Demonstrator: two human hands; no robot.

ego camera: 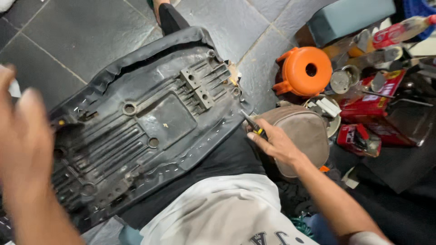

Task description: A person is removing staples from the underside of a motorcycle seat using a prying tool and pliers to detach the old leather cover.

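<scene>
An upturned motorcycle seat (136, 131) lies across my lap, its black plastic base up and its dark cover stapled round the rim. My right hand (274, 143) grips a small screwdriver (251, 122) with a yellow-and-black handle, tip against the seat's right edge. My left hand (22, 136) is raised and blurred at the far left, fingers apart, holding nothing, just above the seat's left end.
An orange plastic container (305, 71) stands on the grey tiled floor (81, 36) to the right. A brown padded stool (302, 131) sits beside my right hand. Red boxes (372, 97), tins, bottles and tools crowd the far right. A blue-grey block (349, 18) lies at the top.
</scene>
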